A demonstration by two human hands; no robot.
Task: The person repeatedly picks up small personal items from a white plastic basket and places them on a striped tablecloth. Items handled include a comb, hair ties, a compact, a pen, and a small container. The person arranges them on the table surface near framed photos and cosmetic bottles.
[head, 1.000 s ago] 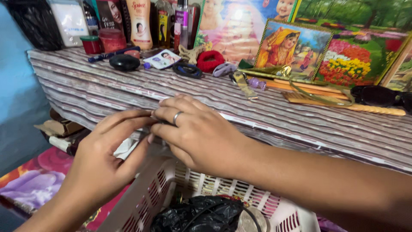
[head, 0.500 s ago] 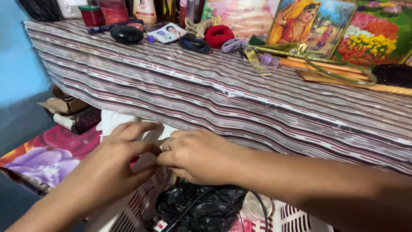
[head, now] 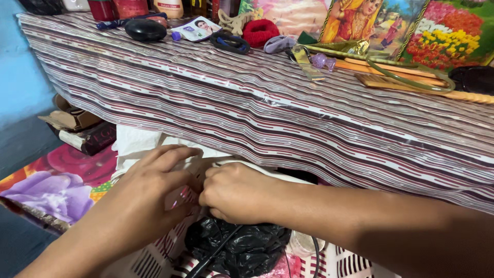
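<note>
My left hand (head: 146,198) and my right hand (head: 236,193) meet at the near corner of a white slatted plastic basket (head: 154,255), below the shelf's front edge. The right hand's fingers are curled into a fist. The left hand's fingers lie along the basket rim and touch the right hand. Whatever sits between the two hands is hidden. Inside the basket, right under the hands, lie a crumpled black plastic bag (head: 252,247), a thin black cable (head: 221,249) and a round clear lid (head: 301,242). White cloth (head: 136,141) hangs behind the left hand.
A shelf with a striped plastic cover (head: 257,113) overhangs the basket. It carries a black oval case (head: 145,29), a red scrunchie (head: 260,31), framed pictures (head: 355,20), wooden sticks (head: 401,82) and dark glasses (head: 476,77). Old books (head: 85,131) and a floral cloth (head: 51,185) lie at left.
Both hands have dropped from in front of the shelf edge down to the basket corner. The right hand's fingers have closed into a fist, and the view has tilted downward.
</note>
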